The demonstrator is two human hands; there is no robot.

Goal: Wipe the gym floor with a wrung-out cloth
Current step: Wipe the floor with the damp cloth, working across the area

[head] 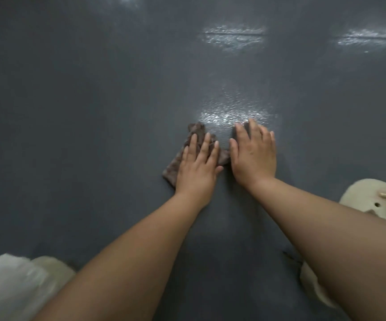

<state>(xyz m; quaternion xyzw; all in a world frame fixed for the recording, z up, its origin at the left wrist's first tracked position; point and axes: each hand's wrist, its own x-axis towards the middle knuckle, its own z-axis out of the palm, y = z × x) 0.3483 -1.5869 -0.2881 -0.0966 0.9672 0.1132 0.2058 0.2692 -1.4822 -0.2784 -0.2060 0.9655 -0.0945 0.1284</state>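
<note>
While both hands are pressing flat with fingers spread, neither grip closing, the left hand (199,164) is pinning the brown cloth (195,147) to the dark gym floor (83,112) beside the right hand (253,154), with only scattered wet sheen showing, so most wiping is judged outstanding.

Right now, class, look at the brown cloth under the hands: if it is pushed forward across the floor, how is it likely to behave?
The cloth lies rumpled and uneven, so it is probably floppy and may bunch up. The left hand presses flat on it, which likely keeps it spread. The floor ahead glistens, so it may slide easily there.
</note>
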